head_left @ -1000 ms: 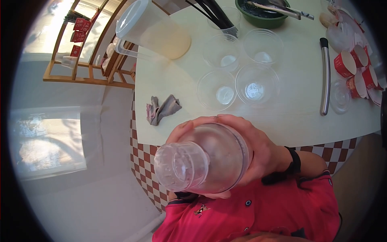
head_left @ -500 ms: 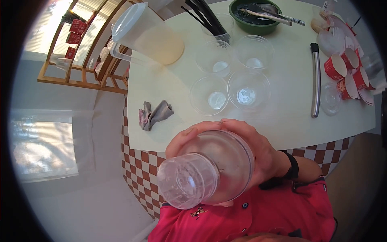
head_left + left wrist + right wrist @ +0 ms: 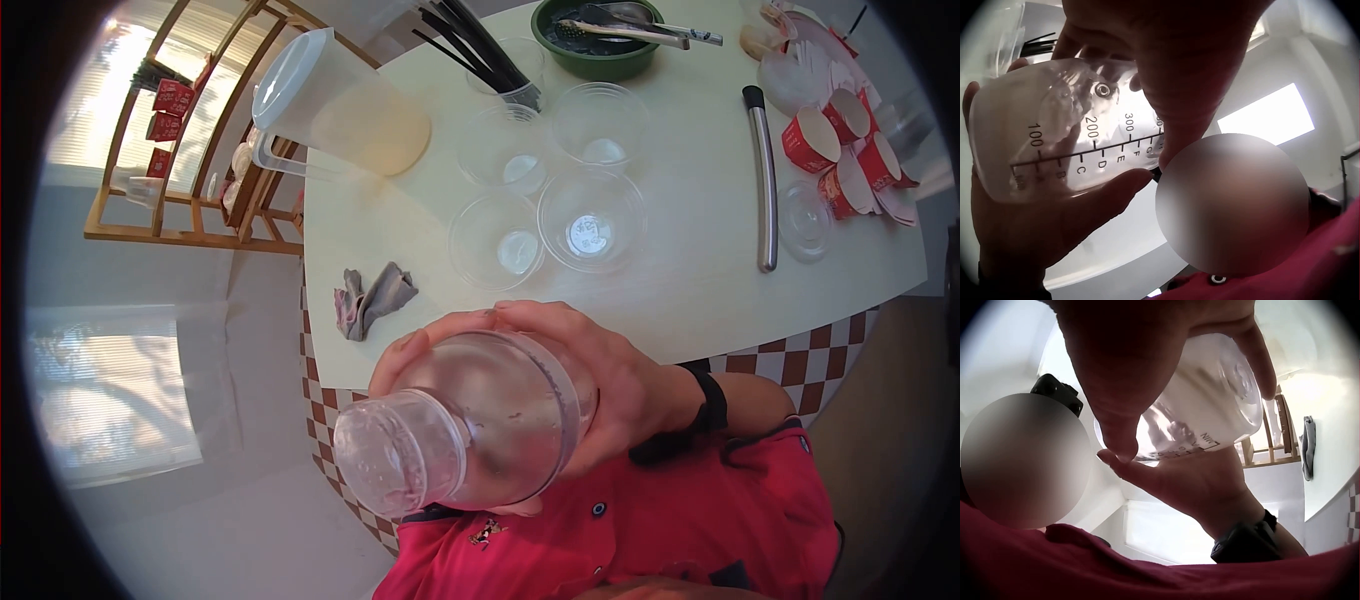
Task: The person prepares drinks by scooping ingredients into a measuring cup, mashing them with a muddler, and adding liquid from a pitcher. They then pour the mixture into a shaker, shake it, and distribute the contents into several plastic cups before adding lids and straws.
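Note:
A clear plastic shaker with a clear cap is held between both hands in front of the red shirt, tilted with its cap toward the lower left. My right hand grips the base end, its fingers curled round the wall. Around the cap side, the fingers of my left hand show in the head view; its palm is hidden behind the shaker. In the left wrist view, a printed scale with 100, 200 and 300 runs along the shaker, and glossy lumps show through the wall. Both thumbs press the shaker in the wrist views.
Several clear plastic cups stand mid-table, with black straws and a green bowl of utensils behind. A lidded jug and grey cloth are left. A steel muddler and red paper cups are right.
The head view has shifted, so the tabletop things slide left in it. The shaker has rocked down, then left, between both hands; the grip stays the same.

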`<state>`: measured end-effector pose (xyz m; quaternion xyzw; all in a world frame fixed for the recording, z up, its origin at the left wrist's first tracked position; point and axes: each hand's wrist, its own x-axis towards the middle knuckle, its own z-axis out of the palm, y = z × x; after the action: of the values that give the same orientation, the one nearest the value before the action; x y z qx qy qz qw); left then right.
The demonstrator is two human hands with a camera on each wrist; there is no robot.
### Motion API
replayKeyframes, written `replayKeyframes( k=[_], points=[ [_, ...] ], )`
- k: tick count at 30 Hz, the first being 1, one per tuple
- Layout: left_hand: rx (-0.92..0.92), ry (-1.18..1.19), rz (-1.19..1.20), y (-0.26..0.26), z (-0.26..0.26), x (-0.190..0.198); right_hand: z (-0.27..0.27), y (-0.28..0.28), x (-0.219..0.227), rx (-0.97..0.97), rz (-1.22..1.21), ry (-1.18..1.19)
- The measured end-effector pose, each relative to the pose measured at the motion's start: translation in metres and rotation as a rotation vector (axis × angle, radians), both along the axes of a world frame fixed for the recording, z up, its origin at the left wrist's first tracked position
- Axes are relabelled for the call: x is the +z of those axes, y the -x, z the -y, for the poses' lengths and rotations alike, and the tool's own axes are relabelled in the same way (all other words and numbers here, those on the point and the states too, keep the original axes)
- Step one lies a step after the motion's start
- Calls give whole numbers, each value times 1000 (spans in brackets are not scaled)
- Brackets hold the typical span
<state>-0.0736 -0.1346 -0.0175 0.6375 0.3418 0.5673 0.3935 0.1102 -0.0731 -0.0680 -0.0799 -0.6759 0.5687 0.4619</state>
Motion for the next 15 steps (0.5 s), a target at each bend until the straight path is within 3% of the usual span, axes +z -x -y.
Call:
replayKeyframes(
  k=[2, 6, 15],
  points=[
    [-10, 34, 6, 7, 6, -1, 3, 2, -1, 7, 15, 20],
    [18, -114, 4, 8, -2, -25, 0, 1, -1, 37, 78, 43],
    [94, -78, 87, 2, 11, -33, 8, 2, -12, 58, 57, 23]
  ],
)
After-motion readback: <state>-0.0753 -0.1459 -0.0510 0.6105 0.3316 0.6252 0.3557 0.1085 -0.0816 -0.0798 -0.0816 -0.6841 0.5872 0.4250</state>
